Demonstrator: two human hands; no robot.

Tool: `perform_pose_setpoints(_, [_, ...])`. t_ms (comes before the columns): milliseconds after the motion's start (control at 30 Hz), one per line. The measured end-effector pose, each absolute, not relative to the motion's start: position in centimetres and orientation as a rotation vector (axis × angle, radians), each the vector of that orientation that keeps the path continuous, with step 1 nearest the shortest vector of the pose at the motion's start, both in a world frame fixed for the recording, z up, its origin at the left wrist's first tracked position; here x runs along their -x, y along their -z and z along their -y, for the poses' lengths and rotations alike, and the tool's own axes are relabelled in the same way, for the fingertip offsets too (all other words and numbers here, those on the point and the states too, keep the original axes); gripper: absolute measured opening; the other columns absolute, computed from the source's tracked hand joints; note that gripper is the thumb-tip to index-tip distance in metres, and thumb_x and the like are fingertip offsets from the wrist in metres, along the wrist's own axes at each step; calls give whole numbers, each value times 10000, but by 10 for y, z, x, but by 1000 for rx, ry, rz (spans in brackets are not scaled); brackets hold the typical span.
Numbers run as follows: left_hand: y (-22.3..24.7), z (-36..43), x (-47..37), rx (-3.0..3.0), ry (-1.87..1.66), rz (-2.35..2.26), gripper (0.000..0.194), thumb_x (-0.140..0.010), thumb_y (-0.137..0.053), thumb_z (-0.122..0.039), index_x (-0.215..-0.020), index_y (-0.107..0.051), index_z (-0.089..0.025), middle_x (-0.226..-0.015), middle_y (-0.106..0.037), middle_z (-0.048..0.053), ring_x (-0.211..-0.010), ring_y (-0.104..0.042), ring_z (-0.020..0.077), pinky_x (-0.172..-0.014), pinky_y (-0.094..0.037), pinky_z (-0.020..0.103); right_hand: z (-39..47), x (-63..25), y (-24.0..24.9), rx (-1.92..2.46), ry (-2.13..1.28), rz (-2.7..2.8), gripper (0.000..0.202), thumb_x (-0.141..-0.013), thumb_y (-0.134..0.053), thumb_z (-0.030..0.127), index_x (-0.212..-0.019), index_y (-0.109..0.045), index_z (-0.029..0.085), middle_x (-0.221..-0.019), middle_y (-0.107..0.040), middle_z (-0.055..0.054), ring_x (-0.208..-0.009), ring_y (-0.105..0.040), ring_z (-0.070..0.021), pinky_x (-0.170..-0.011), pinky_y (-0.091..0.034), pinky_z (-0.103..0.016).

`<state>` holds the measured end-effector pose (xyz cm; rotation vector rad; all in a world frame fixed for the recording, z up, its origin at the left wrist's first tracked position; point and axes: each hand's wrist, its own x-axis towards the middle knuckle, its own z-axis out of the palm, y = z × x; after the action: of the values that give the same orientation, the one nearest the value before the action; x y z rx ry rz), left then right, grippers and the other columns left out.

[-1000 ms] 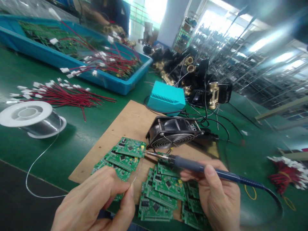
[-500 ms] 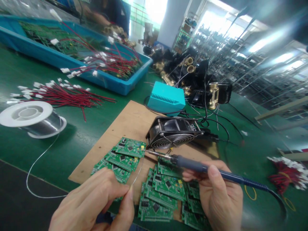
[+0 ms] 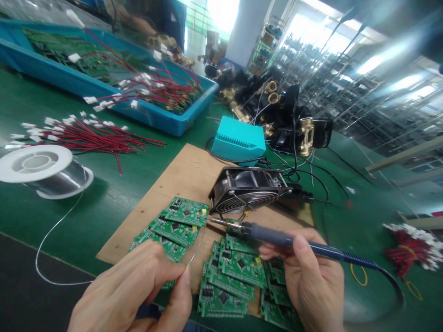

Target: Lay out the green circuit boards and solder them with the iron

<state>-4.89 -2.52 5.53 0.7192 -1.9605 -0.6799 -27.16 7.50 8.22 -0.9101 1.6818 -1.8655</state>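
While my left hand [image 3: 138, 286] pinches the solder [image 3: 198, 249], I'd best feed it sparingly, without pushing; the top board [image 3: 186, 213], green with a yellow block [image 3: 204, 211] at its right end, overlaps other boards [image 3: 187, 233] inside the wooden sheet [image 3: 169, 180]'s left edge; my right hand [image 3: 308, 272] grips the iron [image 3: 270, 234], best held steady.

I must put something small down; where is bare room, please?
Bare: the wooden board left of the fan, beyond the left circuit boards; the table between solder spool and wooden board. Crowded: beneath the soldering iron, where right circuit boards overlap.
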Motion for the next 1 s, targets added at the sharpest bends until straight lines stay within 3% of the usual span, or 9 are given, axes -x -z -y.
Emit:
perform_pose_setpoints(200, [-56, 28, 49, -699, 647, 1976, 145, -873, -646, -87, -859, -644, -231, -650, -582, -54, -571, -585, 81, -502, -458, 200, -76, 273, -80, 904, 1883, -1657, 156, -953, -688, 342, -896, -727, 202, -699, -787, -48, -580, -766, -191, -590, -662, -273])
perform_pose_setpoints(400, [-53, 27, 51, -688, 611, 1928, 150, -878, -639, -91, -872, -651, -241, -599, -521, -72, -489, -500, 66, -468, -442, 193, -75, 273, -82, 936, 1900, -1651, 151, -963, -669, 334, -903, -738, 214, -703, -788, -47, -593, -767, -183, -598, -657, -265])
perform_pose_setpoints(633, [-49, 26, 48, -728, 629, 1947, 140, -891, -634, -102, -908, -655, -240, -667, -584, -48, -571, -577, 87, -524, -493, 209, -72, 271, -83, 908, 1932, -1708, 198, -912, -727, 386, -835, -734, 204, -634, -757, -41, -522, -739, -170, -567, -632, -231])
perform_pose_setpoints(1000, [-48, 26, 49, -753, 657, 1973, 116, -886, -643, -120, -866, -629, -233, -674, -584, -42, -603, -605, 98, -512, -453, 227, -78, 275, -76, 909, 1859, -1687, 170, -961, -669, 356, -895, -723, 209, -676, -771, -44, -580, -753, -169, -614, -643, -248])
